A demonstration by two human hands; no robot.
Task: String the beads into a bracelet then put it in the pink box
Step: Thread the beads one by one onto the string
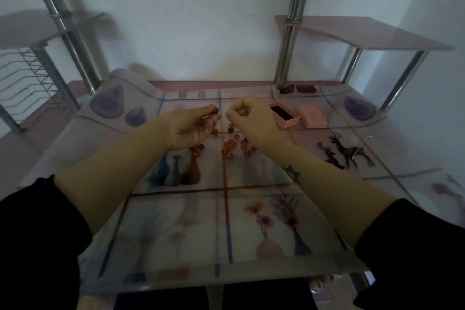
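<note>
The left hand pinched a small round amber bead in its fingers. The right hand had its fingers curled tight, contents unclear, above loose amber beads on the table.

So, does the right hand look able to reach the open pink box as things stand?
Probably yes: the pink box sits open just beside the right hand, nothing between them, though its fingers are curled.
</note>
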